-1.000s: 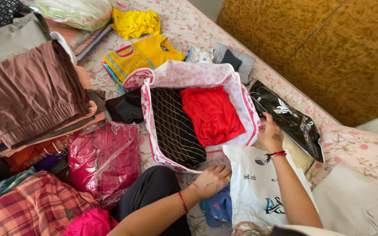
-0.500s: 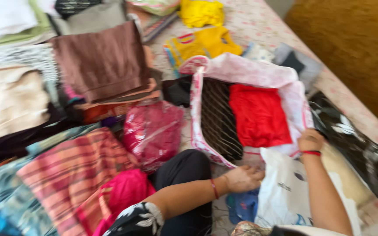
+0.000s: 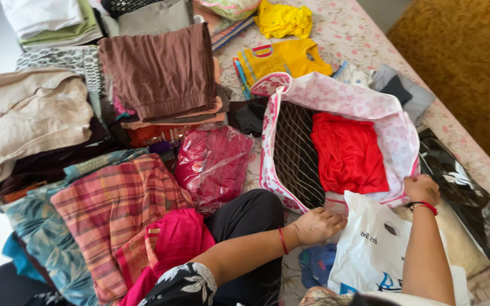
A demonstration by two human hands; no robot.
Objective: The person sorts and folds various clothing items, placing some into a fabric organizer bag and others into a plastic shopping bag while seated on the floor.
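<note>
Floral bedspread (image 3: 364, 34) crowded with folded clothes. Left hand (image 3: 316, 225) rests on near rim of pink floral storage bag (image 3: 344, 96); right hand (image 3: 422, 188) grips its right corner. Risk: soft wall may buckle, shifting red garment (image 3: 348, 153).

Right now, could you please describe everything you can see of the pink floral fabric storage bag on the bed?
The pink floral fabric storage bag is a soft, boxy bag, white with pink flowers and pink trim, lying open on the floral bedsheet. Inside, side by side, lie a folded black striped garment and a folded red garment. The left hand touches its near edge; the right hand grips its right corner. A white plastic bag lies against it.
</note>
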